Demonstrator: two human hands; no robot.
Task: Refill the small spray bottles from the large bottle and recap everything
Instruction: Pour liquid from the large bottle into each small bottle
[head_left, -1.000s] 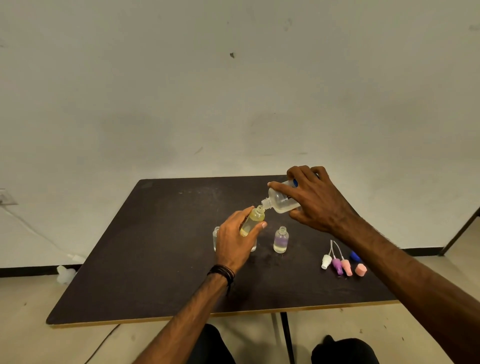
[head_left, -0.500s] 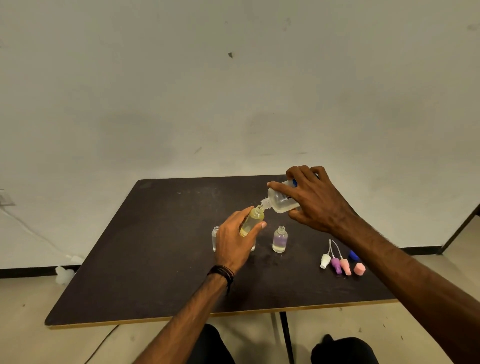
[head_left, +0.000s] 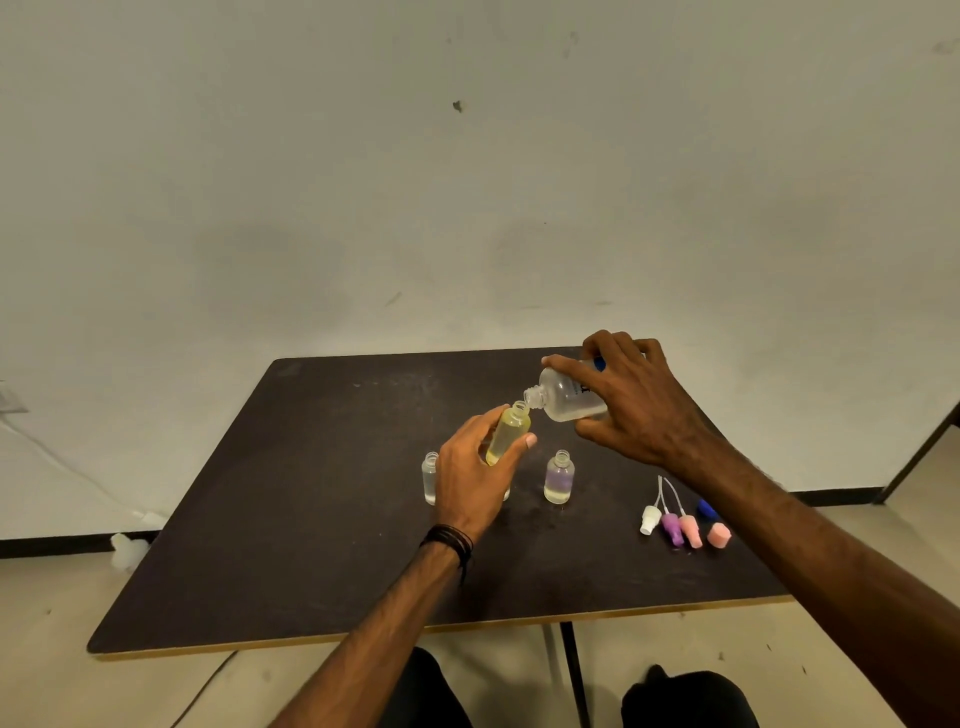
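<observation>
**Over the dark table, a pour with little margin**

Nearest the table edge, on the person's right, a row of loose caps lies on the dark brown tabletop (head_left: 311, 519): a white spray cap with its dip tube (head_left: 650, 519), a purple spray cap (head_left: 672, 528), a pale pink spray cap (head_left: 691, 531), a pink round overcap (head_left: 719, 535) and, just behind them, a blue cap (head_left: 706, 509). Nothing is recapped yet.

A little further in, the left hand (head_left: 470, 480) curls thumb and fingers round a small clear bottle of yellowish liquid (head_left: 508, 434), lifted off the table and tilted toward the right. Beside that hand stand two more small open bottles: a clear one (head_left: 430, 478) half hidden at its left, and one with a purplish tint (head_left: 559, 478) at its right, both upright and uncapped.

Beyond, the right hand (head_left: 636, 405) grips the large translucent plastic bottle (head_left: 566, 397) on its side, its threaded neck just touching or nearly touching the small bottle's mouth; I cannot tell which.

Both necks are narrow and both bottles hang in the air, so any tremor in either wrist would, I judge, send liquid down the left fingers onto the table. The small bottle looks nearly full, so overfilling seems likely if the tilt is not eased soon. A wet grip could slip. Setting either bottle down carelessly could knock over the open bottles standing close by.
</observation>
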